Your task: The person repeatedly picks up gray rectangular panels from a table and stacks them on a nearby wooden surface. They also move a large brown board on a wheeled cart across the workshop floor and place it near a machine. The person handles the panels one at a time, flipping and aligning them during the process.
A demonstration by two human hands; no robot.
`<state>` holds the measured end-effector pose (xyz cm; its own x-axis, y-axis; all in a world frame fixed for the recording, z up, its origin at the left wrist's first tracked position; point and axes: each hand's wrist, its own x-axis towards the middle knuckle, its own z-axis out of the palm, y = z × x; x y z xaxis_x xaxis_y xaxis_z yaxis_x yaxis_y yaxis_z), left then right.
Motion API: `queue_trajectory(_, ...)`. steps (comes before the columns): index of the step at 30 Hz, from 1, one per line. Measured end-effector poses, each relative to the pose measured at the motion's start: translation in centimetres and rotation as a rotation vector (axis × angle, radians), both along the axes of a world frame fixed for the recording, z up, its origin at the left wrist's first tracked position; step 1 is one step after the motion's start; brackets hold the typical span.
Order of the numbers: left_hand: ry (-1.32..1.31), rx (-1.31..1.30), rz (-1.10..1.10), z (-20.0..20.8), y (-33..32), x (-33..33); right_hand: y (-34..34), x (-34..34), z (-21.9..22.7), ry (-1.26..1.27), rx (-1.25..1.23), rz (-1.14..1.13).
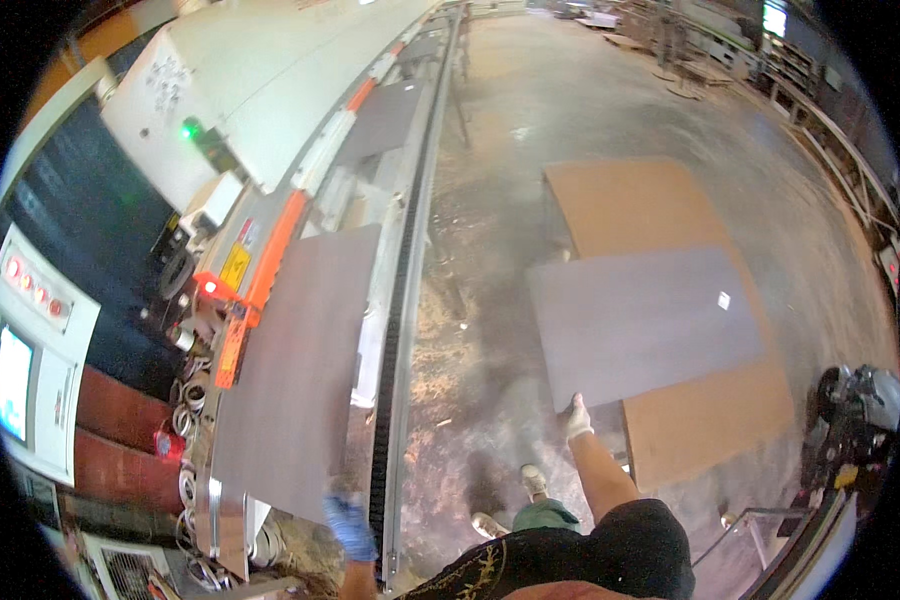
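My right hand [578, 416], in a pale glove, grips the near edge of a grey panel [640, 330], thumb on top and fingers hidden below. That panel lies over a larger brown board [710, 445] and bears a small white label. On the left, a long grey panel [295, 350] runs along a machine's feed side, beside its orange guard. My left hand [350, 525], in a blue glove, is at the near right corner of this panel. Motion smears its fingers, so its grip is unclear.
A dark feed track [390, 400] runs beside the machine [260, 80]. Another grey panel [380, 118] lies farther along it. At the far left stands a control console [35, 360] with a lit screen. Dark equipment [855, 410] stands at the right. Dust covers the floor [490, 330].
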<state>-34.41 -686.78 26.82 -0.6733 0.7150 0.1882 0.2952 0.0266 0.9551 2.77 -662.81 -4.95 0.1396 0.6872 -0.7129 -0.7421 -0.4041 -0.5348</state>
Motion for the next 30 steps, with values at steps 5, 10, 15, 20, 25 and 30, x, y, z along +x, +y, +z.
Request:
queue_trajectory(5,-0.457,-0.336,-0.534,-11.9,7.4,7.6,-9.4,2.6,18.1,0.298,-0.160,0.243)
queue_trajectory(10,-1.215,-0.733,-0.501,-14.7,15.5,17.0,-16.7,1.1,21.2,0.606,-0.110,0.415)
queue_trajectory(15,-0.644,-0.629,-0.655,-3.3,15.6,16.8,-17.5,3.9,26.7,0.347,0.058,0.286)
queue_trajectory(20,-0.409,-0.527,-0.527,4.0,11.1,7.3,-14.1,16.5,16.6,0.338,0.247,-0.051)
queue_trajectory(25,-0.111,-0.380,-0.304,11.5,2.1,0.9,-15.7,9.3,21.3,0.088,0.398,0.176)
queue_trajectory(30,-0.627,-0.072,0.026,13.9,-13.7,-2.7,-14.6,3.3,23.6,0.192,0.345,0.526)
